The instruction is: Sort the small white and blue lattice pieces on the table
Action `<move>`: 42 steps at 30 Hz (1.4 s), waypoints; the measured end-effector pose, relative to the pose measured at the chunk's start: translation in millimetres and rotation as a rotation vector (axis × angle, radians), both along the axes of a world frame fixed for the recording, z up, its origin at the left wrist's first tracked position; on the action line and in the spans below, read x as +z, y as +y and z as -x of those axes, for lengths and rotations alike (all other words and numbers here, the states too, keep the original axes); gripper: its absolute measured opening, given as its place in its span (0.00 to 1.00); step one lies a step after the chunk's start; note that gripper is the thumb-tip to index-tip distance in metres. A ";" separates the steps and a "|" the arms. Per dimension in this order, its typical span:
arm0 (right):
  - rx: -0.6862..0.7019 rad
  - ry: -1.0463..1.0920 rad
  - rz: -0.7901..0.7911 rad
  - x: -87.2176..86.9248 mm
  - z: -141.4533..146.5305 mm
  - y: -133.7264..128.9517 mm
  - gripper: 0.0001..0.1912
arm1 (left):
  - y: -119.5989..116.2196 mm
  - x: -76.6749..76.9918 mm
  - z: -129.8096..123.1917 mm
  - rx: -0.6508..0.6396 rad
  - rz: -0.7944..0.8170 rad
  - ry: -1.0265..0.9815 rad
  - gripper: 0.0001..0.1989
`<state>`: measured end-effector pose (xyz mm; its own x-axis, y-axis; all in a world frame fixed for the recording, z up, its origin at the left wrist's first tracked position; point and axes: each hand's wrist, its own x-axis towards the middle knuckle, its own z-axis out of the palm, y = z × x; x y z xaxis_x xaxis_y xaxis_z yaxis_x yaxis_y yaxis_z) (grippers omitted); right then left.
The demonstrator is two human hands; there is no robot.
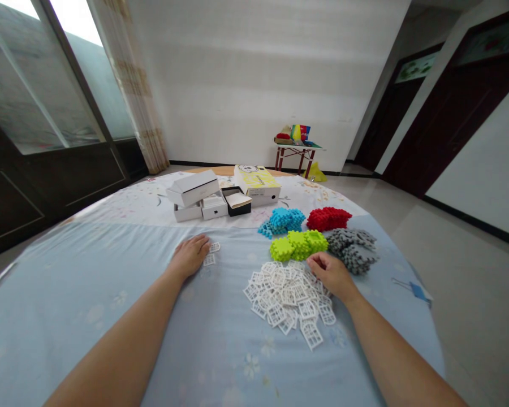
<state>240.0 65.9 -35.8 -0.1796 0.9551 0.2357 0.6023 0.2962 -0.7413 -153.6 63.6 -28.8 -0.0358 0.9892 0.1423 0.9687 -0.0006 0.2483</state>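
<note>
My left hand (189, 256) lies flat on the light blue cloth, its fingertips beside two small white window-frame pieces (209, 259). My right hand (330, 273) is over the right edge of a loose pile of the same white window-frame pieces (286, 294). Its fingers are curled together, and whatever may be between them cannot be made out. Just beyond that hand sit lime green toothed blocks (299, 244), with grey toothed pieces (354, 249) to its right. Farther back are blue toothed pieces (282, 220) and a row of red ones (328, 218).
At the back of the table stand white boxes (194, 188), an open black box (237, 210) and a yellow-and-white box (258, 183). A blue clip-like item (418, 291) is at the right table edge. A small side table (299, 147) bearing items stands by the wall.
</note>
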 end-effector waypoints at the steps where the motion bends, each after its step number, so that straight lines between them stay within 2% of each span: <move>1: 0.000 0.001 0.000 -0.1 0.2 -0.2 0.16 | 0.2 -0.2 0.5 0.005 -0.009 -0.008 0.24; 7: -0.004 0.012 -0.004 0.0 1.4 -0.5 0.15 | -5.7 2.8 -5.1 0.052 -0.074 -0.023 0.21; 13: 0.005 0.034 -0.002 -1.0 0.4 0.9 0.15 | -9.4 6.3 -20.4 -0.015 -0.087 0.042 0.19; 19: -0.004 0.033 -0.008 -2.2 0.1 1.6 0.15 | -10.7 14.0 -23.4 0.018 -0.170 -0.031 0.14; 24: -0.019 0.049 0.003 -0.8 0.4 1.2 0.15 | -12.2 26.9 -26.9 0.041 -0.117 -0.284 0.15; 28: -0.019 0.048 -0.006 0.3 0.5 0.6 0.15 | -18.4 36.1 -53.8 0.050 0.006 -0.547 0.17; 32: -0.022 0.034 -0.005 -0.2 -0.5 1.4 0.15 | -30.8 51.4 -96.5 -0.097 0.145 -0.941 0.19; 34: -0.026 0.028 0.000 -0.6 -1.3 2.1 0.15 | -34.2 58.9 -108.4 -0.195 0.183 -1.025 0.20; 37: -0.033 0.021 0.008 -0.5 -2.7 2.5 0.15 | -31.1 64.4 -98.4 -0.203 0.116 -0.925 0.23; 40: -0.030 0.014 0.002 0.1 -3.2 2.1 0.15 | -23.9 63.3 -61.8 -0.074 -0.030 -0.667 0.24; 42: -0.029 0.012 -0.002 0.0 -2.9 1.9 0.15 | -21.4 61.2 -35.9 -0.021 -0.034 -0.502 0.24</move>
